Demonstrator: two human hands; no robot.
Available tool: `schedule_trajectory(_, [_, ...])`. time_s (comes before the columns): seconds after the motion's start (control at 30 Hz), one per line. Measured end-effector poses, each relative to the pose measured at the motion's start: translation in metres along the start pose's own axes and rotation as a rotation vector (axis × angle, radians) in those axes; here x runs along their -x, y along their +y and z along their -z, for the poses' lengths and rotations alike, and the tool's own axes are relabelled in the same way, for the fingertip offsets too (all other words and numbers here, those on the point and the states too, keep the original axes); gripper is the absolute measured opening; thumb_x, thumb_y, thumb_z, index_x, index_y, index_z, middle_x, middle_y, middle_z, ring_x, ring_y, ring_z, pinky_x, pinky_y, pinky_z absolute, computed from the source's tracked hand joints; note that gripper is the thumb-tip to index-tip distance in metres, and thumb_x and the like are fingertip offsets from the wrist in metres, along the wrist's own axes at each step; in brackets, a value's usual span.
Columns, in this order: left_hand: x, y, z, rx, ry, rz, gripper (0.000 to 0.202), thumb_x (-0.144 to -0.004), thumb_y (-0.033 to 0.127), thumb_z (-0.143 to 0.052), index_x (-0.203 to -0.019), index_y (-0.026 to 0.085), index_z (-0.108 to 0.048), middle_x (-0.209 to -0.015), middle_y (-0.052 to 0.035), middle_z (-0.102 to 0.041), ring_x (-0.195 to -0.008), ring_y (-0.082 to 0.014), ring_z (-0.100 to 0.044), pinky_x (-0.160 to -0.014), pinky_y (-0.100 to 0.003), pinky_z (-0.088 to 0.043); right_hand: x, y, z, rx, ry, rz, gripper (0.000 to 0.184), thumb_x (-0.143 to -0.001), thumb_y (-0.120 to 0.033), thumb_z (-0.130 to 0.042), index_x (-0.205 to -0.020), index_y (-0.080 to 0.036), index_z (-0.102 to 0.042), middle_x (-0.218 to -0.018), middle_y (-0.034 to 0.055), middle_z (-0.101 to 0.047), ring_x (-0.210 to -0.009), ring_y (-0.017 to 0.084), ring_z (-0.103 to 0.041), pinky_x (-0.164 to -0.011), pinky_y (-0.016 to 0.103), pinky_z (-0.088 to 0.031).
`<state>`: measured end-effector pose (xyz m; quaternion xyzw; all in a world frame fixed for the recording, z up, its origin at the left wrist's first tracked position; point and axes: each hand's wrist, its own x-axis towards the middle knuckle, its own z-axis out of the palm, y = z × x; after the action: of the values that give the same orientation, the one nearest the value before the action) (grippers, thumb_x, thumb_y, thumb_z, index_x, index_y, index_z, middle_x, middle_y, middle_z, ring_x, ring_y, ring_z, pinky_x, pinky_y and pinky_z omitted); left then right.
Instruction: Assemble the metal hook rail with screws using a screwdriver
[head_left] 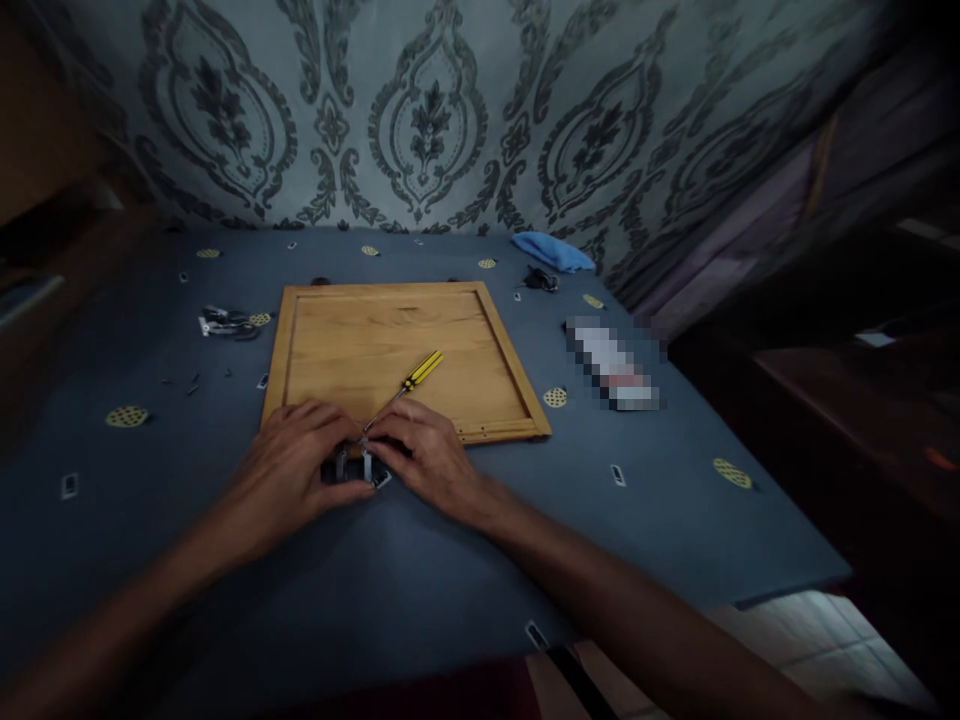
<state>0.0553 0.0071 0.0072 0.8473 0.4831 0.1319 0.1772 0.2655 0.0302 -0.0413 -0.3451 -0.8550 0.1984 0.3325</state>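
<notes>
My left hand (296,465) and my right hand (420,455) meet at the near edge of a wooden framed panel (330,330) that lies flat on a blue-covered table (420,590). Both hands have their fingers curled onto a small metal hinge-like part (358,467) held between them. A screwdriver with a yellow and black handle (420,372) rests on the panel just beyond my right hand, its shaft pointing toward my fingers.
Loose metal hardware (229,322) lies at the table's left. A blue cloth (551,250) sits at the back right by a small dark object (540,280). A blurred-out item (615,362) lies right of the panel. Patterned wall behind; dark furniture at right.
</notes>
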Motion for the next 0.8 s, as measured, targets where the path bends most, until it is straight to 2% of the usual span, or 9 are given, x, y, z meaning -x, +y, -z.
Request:
schedule_trajectory(0.17, [0.0011, -0.0015, -0.0018, 0.006, 0.025, -0.011, 0.030, -0.087, 0.048, -0.081, -0.105, 0.025, -0.073, -0.103, -0.0040, -0.073, -0.101, -0.0285, -0.066, -0.087, -0.042, -0.047, 0.0000, 0.0024, 0.0003, -0.008, -0.020, 0.018, 0.012, -0.098, -0.026, -0.072, -0.106, -0.018, -0.076, -0.100, 0.0076, -0.073, -0.097, 0.021, -0.071, -0.086, 0.032, -0.058])
schedule_trajectory(0.4, [0.0013, -0.0019, -0.0029, 0.006, 0.032, -0.013, 0.030, -0.086, 0.048, -0.081, -0.102, 0.024, -0.073, -0.102, -0.0039, -0.072, -0.101, -0.0291, -0.066, -0.088, -0.043, -0.047, 0.0000, 0.0007, -0.0010, 0.000, -0.018, -0.022, 0.011, -0.101, -0.023, -0.067, -0.103, -0.020, -0.077, -0.096, 0.0061, -0.072, -0.094, 0.019, -0.070, -0.085, 0.031, -0.058])
schedule_trajectory(0.8, [0.0008, -0.0007, -0.0009, 0.013, 0.023, -0.019, 0.029, -0.087, 0.047, -0.081, -0.101, 0.024, -0.073, -0.102, -0.0038, -0.073, -0.100, -0.0288, -0.067, -0.086, -0.042, -0.047, -0.0006, -0.0015, -0.0006, -0.004, -0.004, -0.026, 0.010, -0.100, -0.023, -0.069, -0.099, -0.018, -0.077, -0.095, 0.0065, -0.072, -0.093, 0.020, -0.070, -0.083, 0.030, -0.057])
